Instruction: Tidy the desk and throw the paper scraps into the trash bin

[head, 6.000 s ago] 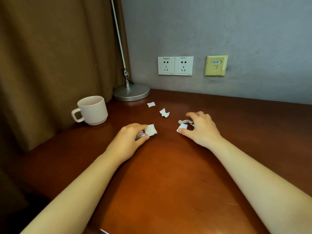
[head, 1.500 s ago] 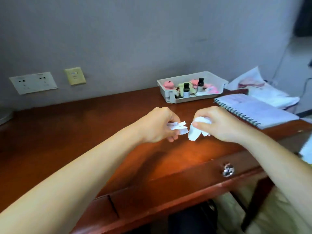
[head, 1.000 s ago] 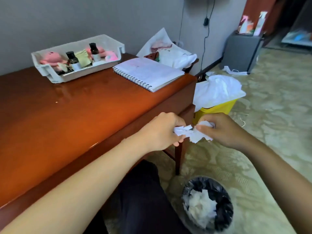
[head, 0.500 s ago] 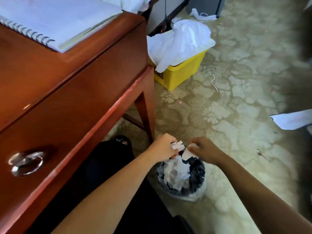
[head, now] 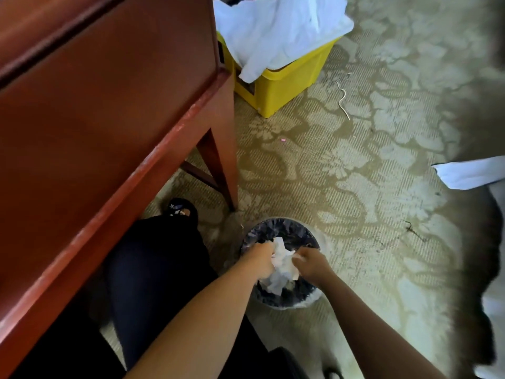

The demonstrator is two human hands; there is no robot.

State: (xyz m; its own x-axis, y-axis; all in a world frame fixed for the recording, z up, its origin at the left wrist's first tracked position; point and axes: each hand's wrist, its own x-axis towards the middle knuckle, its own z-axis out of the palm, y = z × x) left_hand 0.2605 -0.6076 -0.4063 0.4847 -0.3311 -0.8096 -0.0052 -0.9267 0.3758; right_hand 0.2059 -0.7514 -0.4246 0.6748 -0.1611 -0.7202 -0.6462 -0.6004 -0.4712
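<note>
Inside trash bin (head: 276, 223), lower than before: left hand (head: 259, 259), right hand (head: 311, 265), scraps (head: 282, 263); grip unclear

Trash bin (head: 281, 223) on carpet (head: 341, 173) right of desk (head: 109, 105), box (head: 287, 86) behind

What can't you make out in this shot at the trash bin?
All head view.
Whether left hand or right hand grips paper scraps: fingers blur into paper in the trash bin.
Top of desk: mostly cut off, upper-left edge.
Inside the yellow box: white bag covers it.
</note>
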